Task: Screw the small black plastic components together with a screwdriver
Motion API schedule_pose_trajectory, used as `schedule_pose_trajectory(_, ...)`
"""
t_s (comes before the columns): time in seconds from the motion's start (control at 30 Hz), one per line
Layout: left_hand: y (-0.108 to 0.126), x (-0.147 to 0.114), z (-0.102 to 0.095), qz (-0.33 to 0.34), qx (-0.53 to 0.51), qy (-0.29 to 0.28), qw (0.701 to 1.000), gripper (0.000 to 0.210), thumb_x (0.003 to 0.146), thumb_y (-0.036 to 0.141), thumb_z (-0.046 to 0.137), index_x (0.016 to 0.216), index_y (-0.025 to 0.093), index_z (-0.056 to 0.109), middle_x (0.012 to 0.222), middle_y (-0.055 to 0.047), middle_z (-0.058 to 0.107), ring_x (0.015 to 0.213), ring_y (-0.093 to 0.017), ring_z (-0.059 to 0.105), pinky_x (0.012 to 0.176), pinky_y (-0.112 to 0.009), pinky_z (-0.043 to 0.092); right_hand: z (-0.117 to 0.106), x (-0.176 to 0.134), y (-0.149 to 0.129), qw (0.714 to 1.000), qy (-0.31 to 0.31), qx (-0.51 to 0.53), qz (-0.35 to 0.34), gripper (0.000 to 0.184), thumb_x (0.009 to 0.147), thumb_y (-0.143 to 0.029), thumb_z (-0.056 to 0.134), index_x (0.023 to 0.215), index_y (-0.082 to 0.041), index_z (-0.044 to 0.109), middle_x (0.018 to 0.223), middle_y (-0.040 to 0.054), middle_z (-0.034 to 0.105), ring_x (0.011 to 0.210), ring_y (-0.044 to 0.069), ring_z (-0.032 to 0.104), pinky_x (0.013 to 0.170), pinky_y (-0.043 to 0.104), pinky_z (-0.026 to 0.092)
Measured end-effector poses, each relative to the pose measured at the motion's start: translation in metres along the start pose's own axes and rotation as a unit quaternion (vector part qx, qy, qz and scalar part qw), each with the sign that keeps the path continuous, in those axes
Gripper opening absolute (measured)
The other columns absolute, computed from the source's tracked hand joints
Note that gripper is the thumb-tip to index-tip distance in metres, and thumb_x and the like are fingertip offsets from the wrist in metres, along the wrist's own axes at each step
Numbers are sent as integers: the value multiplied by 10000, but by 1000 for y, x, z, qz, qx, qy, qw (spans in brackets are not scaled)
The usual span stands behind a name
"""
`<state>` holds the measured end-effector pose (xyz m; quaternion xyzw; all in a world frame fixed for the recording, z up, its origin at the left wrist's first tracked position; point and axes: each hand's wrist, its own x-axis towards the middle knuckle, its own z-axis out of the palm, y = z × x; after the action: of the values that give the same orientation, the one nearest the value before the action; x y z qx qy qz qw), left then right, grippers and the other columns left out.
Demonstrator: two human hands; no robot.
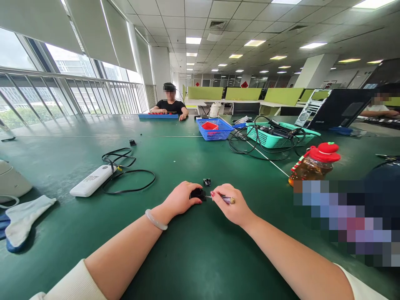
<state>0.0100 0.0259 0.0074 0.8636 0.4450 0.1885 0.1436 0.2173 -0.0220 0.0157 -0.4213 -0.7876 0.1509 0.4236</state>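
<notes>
My left hand (183,197) is closed around a small black part (197,193), steadying it on the green tabletop. Its exact kind is hard to make out, since my fingers cover some of it. In my right hand (230,204) is a screwdriver (227,200), pinched by its handle and lying nearly level. The thin shaft points left and its tip meets the black part or comes very close to it. Just beyond both hands lies a small cluster of black and shiny pieces (206,182).
A white power bank (93,181) with a black cable lies left, near a white-and-blue glove (26,221). Further back are a blue basket (215,134), a teal basket (271,141) full of cables, and a red-lidded jar (315,164). A person (170,104) sits across the table.
</notes>
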Motion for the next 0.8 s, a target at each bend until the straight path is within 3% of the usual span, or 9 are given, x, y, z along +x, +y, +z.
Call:
schedule_pose_trajectory(0.6, -2, 0, 1, 3, 4, -4, 1000, 469, 790, 330, 746, 1226, 213, 617, 1176, -60, 695, 1088, -255, 601, 969, -377, 478, -2, 2, -6, 998, -29, -10, -56, 328, 952, -269, 443, 630, -219, 479, 574, -30, 546, 592, 139, 479, 690, 297, 411)
schedule_pose_trajectory(0.8, -1, 0, 3, 9, -1, 4, 1000, 450, 798, 335, 732, 1220, 225, 620, 1165, -54, 699, 1082, -251, 606, 971, -384, 479, -2, -1, -8, 987, -4, -19, -157, 235, 935, -228, 477, 712, -219, 551, 642, -14, 610, 613, 141, 505, 790, 346, 427)
